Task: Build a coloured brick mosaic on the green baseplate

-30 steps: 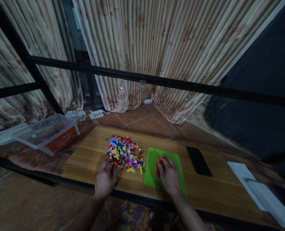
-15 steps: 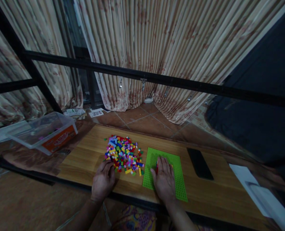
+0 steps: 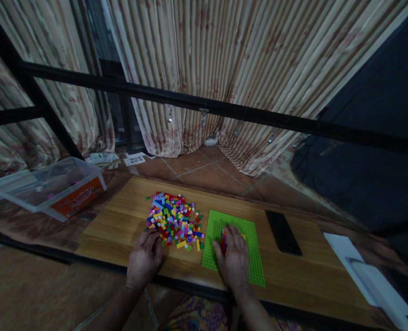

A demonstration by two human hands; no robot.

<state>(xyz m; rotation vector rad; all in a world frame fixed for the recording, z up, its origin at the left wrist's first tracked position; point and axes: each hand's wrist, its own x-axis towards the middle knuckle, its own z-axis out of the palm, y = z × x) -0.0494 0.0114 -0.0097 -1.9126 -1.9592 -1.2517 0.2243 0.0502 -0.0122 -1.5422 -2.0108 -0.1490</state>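
Observation:
A heap of small coloured toy bricks [image 3: 174, 216] lies spread on the wooden table. At its near left edge rests my left hand [image 3: 144, 258], closed with curled fingers; whatever may be in them is hidden. To the right, a green studded baseplate [image 3: 257, 271] lies flat. My right hand [image 3: 234, 259] is laid over its middle with the fingers stretched out, palm down. Beneath that hand, red and blue bricks [image 3: 223, 241] on the baseplate show at the thumb side, and a bit of yellow shows on the other side. Most of these bricks are covered.
A black phone [image 3: 283, 233] lies right of the baseplate. Beyond the table's left end stands a clear plastic box [image 3: 78, 197] with an orange label and a few pieces inside. A white object [image 3: 383, 285] is at the right end. A dark metal bar [image 3: 190, 99] crosses beyond the table.
The whole view has shifted slightly, so everything appears a little further left. Both hands keep nearly the same place and pose against the bricks and the baseplate.

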